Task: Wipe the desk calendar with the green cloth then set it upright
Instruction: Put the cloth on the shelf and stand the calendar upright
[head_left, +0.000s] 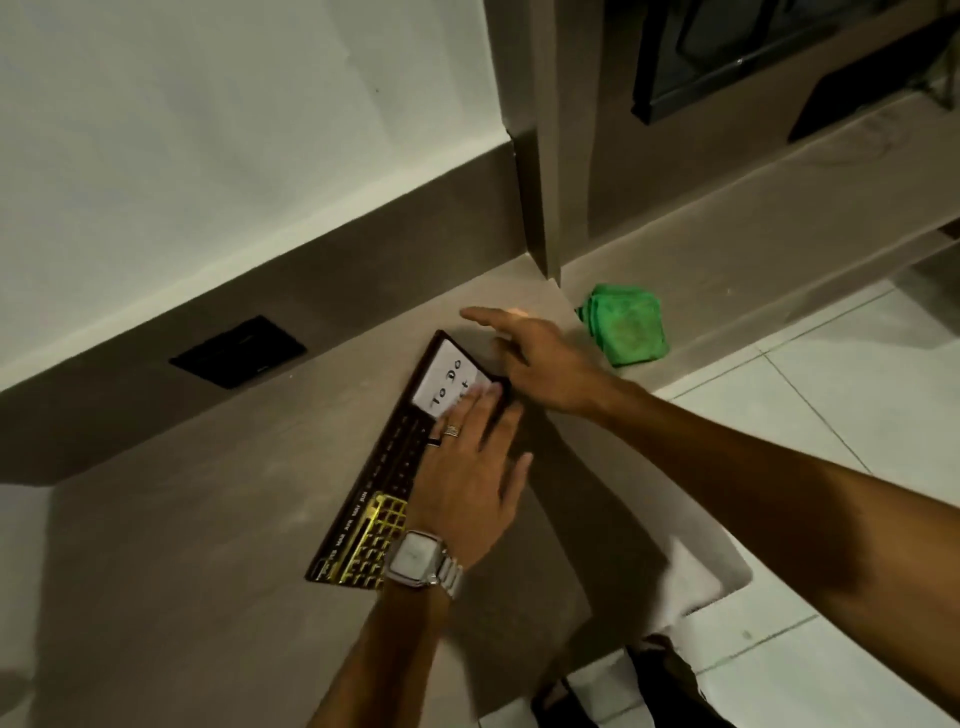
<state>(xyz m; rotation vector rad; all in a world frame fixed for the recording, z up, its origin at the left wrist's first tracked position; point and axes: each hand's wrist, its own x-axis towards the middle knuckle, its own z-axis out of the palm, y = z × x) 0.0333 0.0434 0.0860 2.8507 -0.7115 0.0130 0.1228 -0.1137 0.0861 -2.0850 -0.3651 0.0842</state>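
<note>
The desk calendar (400, 457) is being pressed flat on the desk (182, 545) by the left hand (467, 467); its edge is being touched by the right hand (540, 358), near the green cloth (626, 325).

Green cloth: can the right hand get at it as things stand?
Probably yes. The right hand hovers open beside the calendar's far end, and the desk between it and the green cloth looks bare.

Desk (182, 545): matt, smooth, grey-brown laminate look. Desk calendar (395, 467): dark board, shiny gold grid, white paper insert. Green cloth (626, 325): soft, fuzzy fabric. Wristwatch (423, 561): polished metal. Floor tiles (831, 389): glossy.
</note>
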